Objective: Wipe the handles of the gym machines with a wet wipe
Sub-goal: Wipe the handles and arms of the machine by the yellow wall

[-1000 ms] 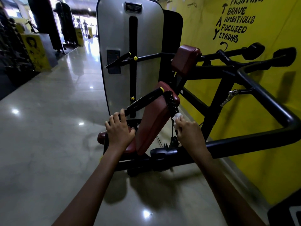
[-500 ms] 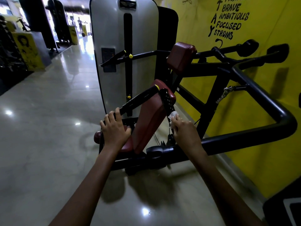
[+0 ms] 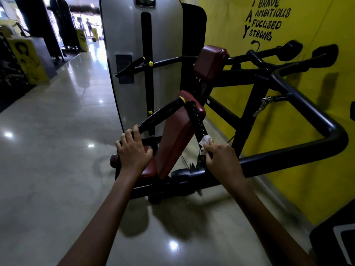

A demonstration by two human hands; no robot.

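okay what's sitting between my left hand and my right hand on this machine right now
In the head view, the maroon pad slopes between the left hand and the right hand, which presses the wet wipe on the ribbed handle.

The left hand (image 3: 132,150) grips the black ridged left handle (image 3: 161,116); the right hand (image 3: 222,160) holds a white wet wipe (image 3: 205,140) around the black ridged right handle (image 3: 196,118).

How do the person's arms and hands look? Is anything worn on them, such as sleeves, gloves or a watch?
Both forearms are bare as far as the head view shows; no sleeve reaches into the picture. The left hand and the right hand wear no gloves. No watch, band or ring can be seen on the wrists or on the fingers that show.
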